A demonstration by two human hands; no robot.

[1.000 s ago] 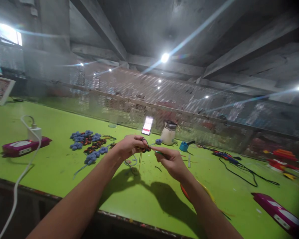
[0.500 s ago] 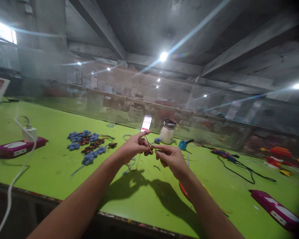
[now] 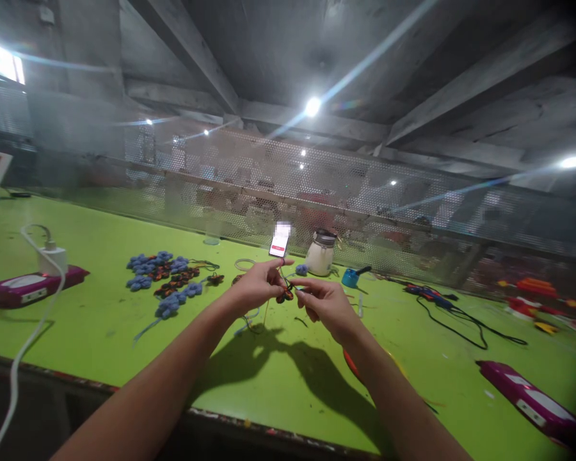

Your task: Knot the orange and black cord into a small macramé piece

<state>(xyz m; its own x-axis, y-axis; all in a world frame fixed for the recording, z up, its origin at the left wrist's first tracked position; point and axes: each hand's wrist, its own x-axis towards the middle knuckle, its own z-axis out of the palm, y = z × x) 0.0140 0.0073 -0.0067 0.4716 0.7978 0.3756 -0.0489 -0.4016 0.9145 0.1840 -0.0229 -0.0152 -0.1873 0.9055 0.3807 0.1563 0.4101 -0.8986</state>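
A small black and orange crocheted flower [image 3: 284, 295] hangs between my hands above the table. My left hand [image 3: 260, 285] pinches it at its left side, and dark yarn [image 3: 283, 270] runs from the raised index finger down to the flower. On the other side, my right hand [image 3: 324, 304] has its thumb and fingers closed on what looks like a thin crochet hook, its tip at the flower and most of it hidden by the fingers. Blue crocheted flowers [image 3: 170, 302] and black and orange ones [image 3: 177, 282] lie in a group to the left.
Behind my hands stand a phone [image 3: 279, 243] with a lit screen and a lidded jar [image 3: 320, 255]. A small blue pot [image 3: 350, 277] is right of them. Purple power strips [image 3: 24, 289] lie on both sides, with a white cable [image 3: 16, 365] at left. A perforated screen [image 3: 249, 179] stands behind the green table [image 3: 148, 378].
My left index finger has lowered slightly, and the yarn between it and the flower is shorter. The right hand stays close to the flower. The whole view has shifted a little.
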